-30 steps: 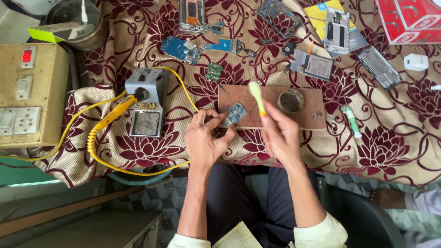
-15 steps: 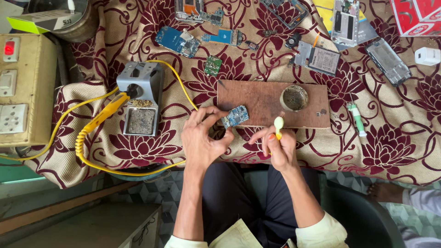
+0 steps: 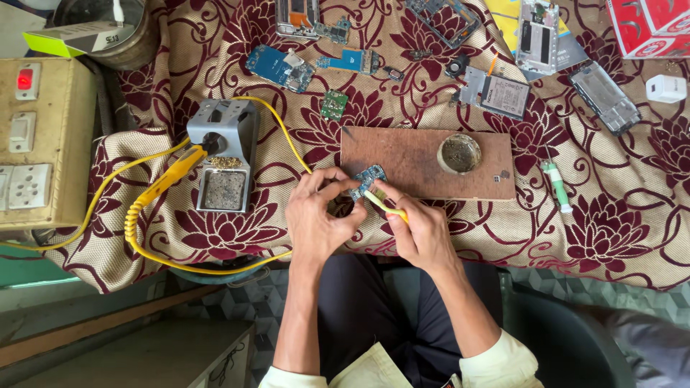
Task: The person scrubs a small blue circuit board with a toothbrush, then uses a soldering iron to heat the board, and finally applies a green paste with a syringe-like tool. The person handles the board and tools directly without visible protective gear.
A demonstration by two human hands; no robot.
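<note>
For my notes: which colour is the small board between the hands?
Blue circuit board, seen in the head view.

Left hand (image 3: 320,219) fingers pinched, right hand (image 3: 424,233) curled — forearms converging

Evenly and softly lit throughout, bright enough to read every pattern on the maroon-and-beige floral cloth (image 3: 596,230). Daylight-like, diffuse, apparently from above and far; no hard glare. Only faint, short shadows under the left hand (image 3: 320,219) and right hand (image 3: 424,233) and along the near edge of the brown wooden board (image 3: 410,162). Slightly washed out at the far right, on the small white plastic block (image 3: 666,88). Sharp in the middle, a touch softer toward the corners. Darker and murkier below the table's near edge, around the dark trousers (image 3: 374,302). Mild wide-angle bending at left, on the beige switch box (image 3: 43,144).
</note>
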